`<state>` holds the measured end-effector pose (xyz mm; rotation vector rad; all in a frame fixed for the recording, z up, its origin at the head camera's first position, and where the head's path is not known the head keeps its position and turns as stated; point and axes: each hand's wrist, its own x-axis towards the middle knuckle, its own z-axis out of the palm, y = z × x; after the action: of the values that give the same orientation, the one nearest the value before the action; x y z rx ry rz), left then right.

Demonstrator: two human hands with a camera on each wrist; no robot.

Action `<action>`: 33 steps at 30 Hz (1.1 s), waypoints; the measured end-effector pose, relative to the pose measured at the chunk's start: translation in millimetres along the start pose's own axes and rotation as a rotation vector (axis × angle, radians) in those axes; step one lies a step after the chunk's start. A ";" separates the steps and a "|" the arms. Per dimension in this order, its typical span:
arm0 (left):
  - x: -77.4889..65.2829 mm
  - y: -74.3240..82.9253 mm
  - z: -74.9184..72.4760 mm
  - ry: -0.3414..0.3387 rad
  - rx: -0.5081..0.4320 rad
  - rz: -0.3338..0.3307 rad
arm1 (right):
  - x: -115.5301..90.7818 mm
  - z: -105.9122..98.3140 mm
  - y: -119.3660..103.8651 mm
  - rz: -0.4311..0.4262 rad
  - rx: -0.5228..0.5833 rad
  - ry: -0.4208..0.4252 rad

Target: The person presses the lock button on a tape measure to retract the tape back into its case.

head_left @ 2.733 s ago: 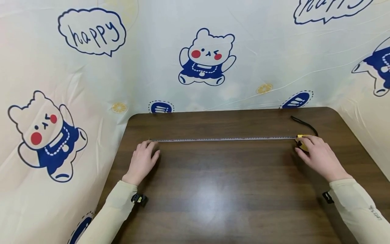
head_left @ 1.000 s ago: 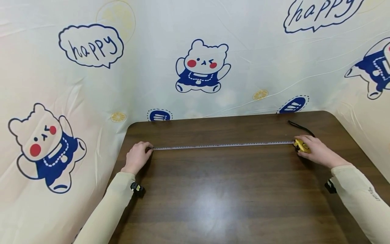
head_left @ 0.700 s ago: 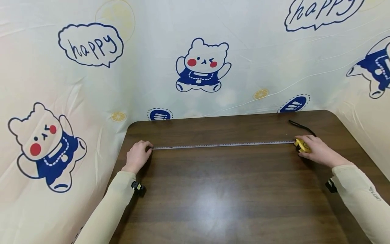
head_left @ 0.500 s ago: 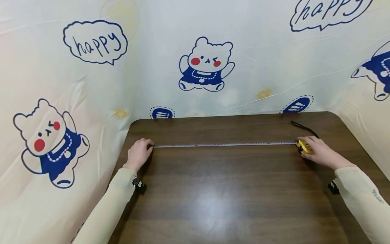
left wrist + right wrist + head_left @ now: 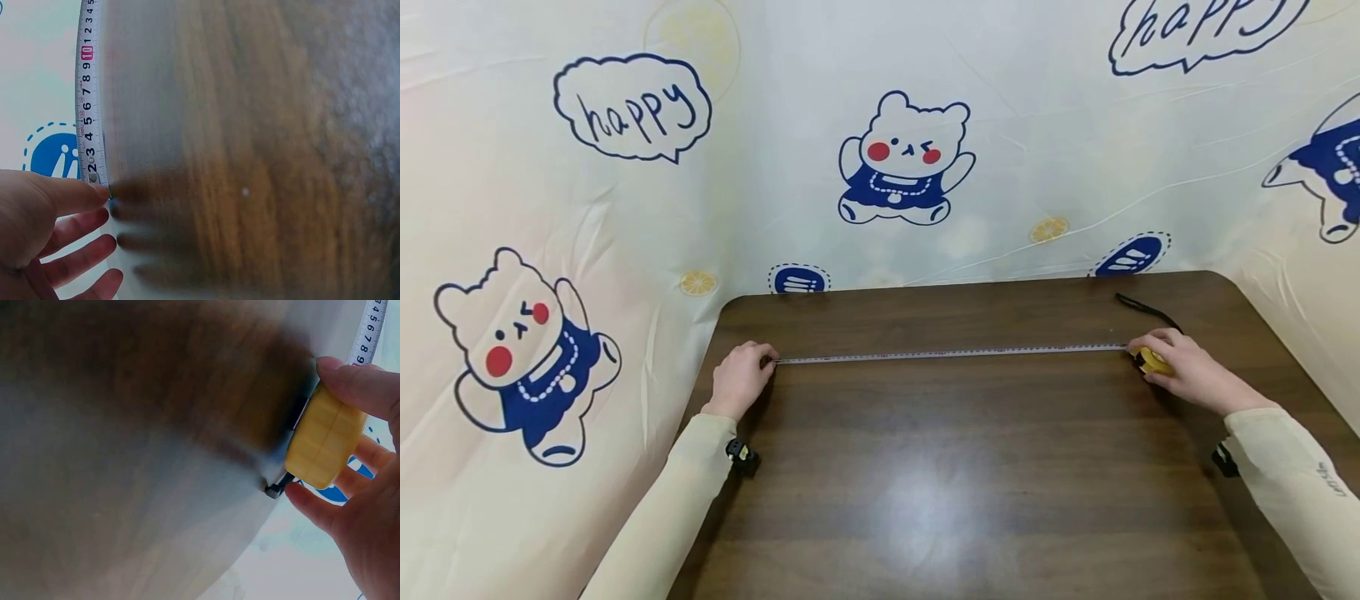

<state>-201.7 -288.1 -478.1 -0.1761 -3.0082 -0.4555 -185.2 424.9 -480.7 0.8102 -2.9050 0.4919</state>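
A pulled-out tape measure blade (image 5: 951, 354), white with printed numbers, runs nearly straight across the far part of the dark wooden table (image 5: 925, 467). At the left, my left hand (image 5: 741, 379) pinches the blade's free end; the left wrist view has the thumb over the first numbers, the other fingers spread below. At the right, my right hand (image 5: 1187, 371) holds the yellow tape measure case (image 5: 328, 437) by its sides. In the right wrist view, the thumb lies by the blade's mouth, and a black clip (image 5: 279, 485) juts from the case's other end.
A black wrist strap (image 5: 1146, 309) trails from the case toward the table's back edge. Behind and beside the table hangs a pale cloth (image 5: 775, 167) printed with bears and "happy" bubbles. Each wrist wears a small black camera (image 5: 742, 457).
Since the oldest frame, my left fingers have closed on the blade's end, which then showed beyond them. My right hand has settled round the case. The head view shifted slightly; the blade stays pulled out.
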 end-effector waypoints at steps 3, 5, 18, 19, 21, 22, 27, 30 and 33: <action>-0.8 -1.1 0.2 0.000 -0.006 0.000 | 0.7 0.6 -0.8 0.003 -0.004 -0.018; -1.2 -1.9 0.2 0.000 -0.010 0.002 | 1.4 0.2 -1.2 -0.003 -0.003 -0.030; -1.2 -5.0 -4.2 0.009 -0.010 0.012 | -1.4 -1.5 -1.5 -0.093 -0.040 0.031; -1.0 -5.6 -5.2 0.012 -0.010 0.009 | -1.5 -2.1 -2.2 -0.092 -0.042 0.037; -1.1 -5.9 -8.6 0.017 -0.010 0.001 | -1.1 -3.6 -4.1 -0.085 -0.042 0.040; -1.1 -6.2 -10.3 0.019 -0.011 -0.002 | -0.8 -4.5 -5.2 -0.083 -0.040 0.038; -1.0 -5.6 -16.7 0.012 -0.015 -0.005 | -0.8 -8.6 -9.6 -0.089 -0.044 0.047; -1.8 -5.1 -18.2 0.007 -0.017 -0.001 | -1.6 -10.9 -10.9 -0.094 -0.055 0.058; -3.3 -5.1 -19.1 0.009 -0.016 0.003 | -1.9 -12.8 -11.6 -0.084 -0.056 0.055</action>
<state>-197.6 -299.0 -461.8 -0.1795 -2.9959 -0.4792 -177.7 420.7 -465.7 0.8924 -2.8074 0.4161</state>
